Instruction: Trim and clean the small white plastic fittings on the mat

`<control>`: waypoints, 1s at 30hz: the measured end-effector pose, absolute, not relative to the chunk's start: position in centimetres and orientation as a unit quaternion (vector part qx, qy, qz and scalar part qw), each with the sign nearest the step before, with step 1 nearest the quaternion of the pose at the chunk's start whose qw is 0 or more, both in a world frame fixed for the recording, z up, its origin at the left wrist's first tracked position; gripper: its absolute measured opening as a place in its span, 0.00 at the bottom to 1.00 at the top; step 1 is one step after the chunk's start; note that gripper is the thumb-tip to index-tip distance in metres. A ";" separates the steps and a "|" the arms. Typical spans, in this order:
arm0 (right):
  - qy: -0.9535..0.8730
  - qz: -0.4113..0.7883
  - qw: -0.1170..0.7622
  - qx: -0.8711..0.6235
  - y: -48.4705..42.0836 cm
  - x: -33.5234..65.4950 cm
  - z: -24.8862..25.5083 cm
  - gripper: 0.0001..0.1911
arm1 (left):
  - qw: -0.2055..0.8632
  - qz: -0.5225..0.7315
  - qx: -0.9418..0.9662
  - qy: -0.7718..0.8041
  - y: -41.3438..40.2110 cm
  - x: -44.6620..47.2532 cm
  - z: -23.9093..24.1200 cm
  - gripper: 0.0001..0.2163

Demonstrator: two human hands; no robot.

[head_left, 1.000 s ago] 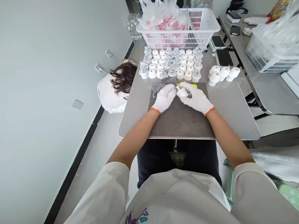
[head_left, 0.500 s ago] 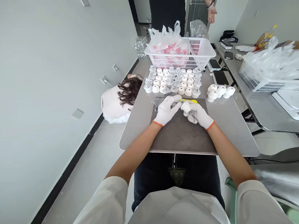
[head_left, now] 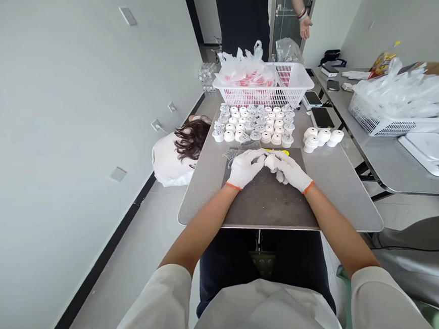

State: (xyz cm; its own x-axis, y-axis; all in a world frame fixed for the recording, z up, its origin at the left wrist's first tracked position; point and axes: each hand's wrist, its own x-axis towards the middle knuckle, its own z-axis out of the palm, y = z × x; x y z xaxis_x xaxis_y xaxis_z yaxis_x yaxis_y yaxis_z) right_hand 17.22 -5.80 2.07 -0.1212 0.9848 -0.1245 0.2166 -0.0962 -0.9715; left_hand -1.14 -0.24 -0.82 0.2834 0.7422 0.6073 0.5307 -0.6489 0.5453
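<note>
Both hands wear white knit gloves with orange cuffs and meet above a dark mat [head_left: 266, 209]. My right hand [head_left: 290, 173] is closed around a small white cylindrical plastic part [head_left: 270, 162], which the glove partly covers. From the other side my left hand [head_left: 243, 169] reaches in, thumb and fingers brought together at the part; whatever lies between its fingertips is hidden. Behind the hands a thin yellow object [head_left: 284, 153] lies on the mat, mostly covered. Crumpled clear plastic film [head_left: 237, 152] lies beyond my left hand.
Several rows of white plastic parts [head_left: 254, 123] stand behind the mat, with a smaller group [head_left: 323, 137] at right. A white basket [head_left: 263, 96] holds plastic bags. Phones [head_left: 322, 118] lie beside it. Another person [head_left: 244, 20] stands behind the table. A side table [head_left: 390, 163] carries another basket.
My right fingers have moved over the top of the white part and cover more of it and of the yellow object. The two hands are closer together. The view has shifted slightly.
</note>
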 end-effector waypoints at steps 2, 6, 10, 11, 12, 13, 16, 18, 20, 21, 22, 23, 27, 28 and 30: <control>-0.533 0.513 0.410 -0.534 -5.5 17.2 2.1 0.28 | 0.115 0.449 0.790 0.401 -0.2 -1.0 -1.0 0.12; -0.463 0.557 0.446 -0.526 -5.0 17.2 2.2 0.26 | 0.144 0.448 0.790 0.393 0.0 -1.1 -1.3 0.11; -0.430 0.623 0.447 -0.476 -5.0 17.4 2.5 0.23 | 0.163 0.441 0.801 0.370 0.0 -1.3 -1.3 0.10; -0.432 0.632 0.443 -0.467 -5.1 17.4 2.5 0.22 | 0.165 0.439 0.804 0.365 0.1 -1.3 -1.2 0.10; -0.433 0.636 0.439 -0.465 -5.1 17.4 2.5 0.21 | 0.166 0.437 0.806 0.362 0.1 -1.3 -1.2 0.09; -0.431 0.637 0.432 -0.471 -5.1 17.4 2.5 0.21 | 0.166 0.435 0.808 0.361 0.1 -1.4 -1.1 0.09; -0.421 0.639 0.398 -0.506 -5.0 17.1 2.2 0.22 | 0.165 0.430 0.809 0.365 0.1 -1.5 -1.0 0.07; -0.420 0.637 0.383 -0.520 -4.9 17.0 2.0 0.26 | 0.164 0.432 0.807 0.368 0.1 -1.6 -0.9 0.05; -0.438 0.632 0.380 -0.514 -4.8 17.0 1.7 0.29 | 0.161 0.435 0.807 0.366 0.1 -1.6 -0.9 0.05; -0.451 0.627 0.380 -0.509 -4.8 17.0 1.6 0.29 | 0.159 0.436 0.808 0.364 0.1 -1.6 -0.9 0.04; -0.462 0.620 0.382 -0.506 -4.7 17.0 1.5 0.29 | 0.157 0.437 0.808 0.362 0.1 -1.6 -0.9 0.04; -0.472 0.614 0.382 -0.504 -4.7 17.1 1.5 0.28 | 0.155 0.438 0.808 0.361 0.1 -1.6 -0.9 0.04; -0.492 0.591 0.384 -0.511 -4.9 17.2 1.6 0.29 | 0.152 0.446 0.805 0.362 0.0 -1.6 -0.7 0.04; -0.498 0.587 0.382 -0.511 -5.0 17.2 1.7 0.30 | 0.151 0.447 0.803 0.363 -0.1 -1.6 -0.7 0.04; -0.510 0.578 0.381 -0.510 -5.3 17.2 2.1 0.31 | 0.151 0.449 0.801 0.366 -0.2 -1.6 -0.6 0.04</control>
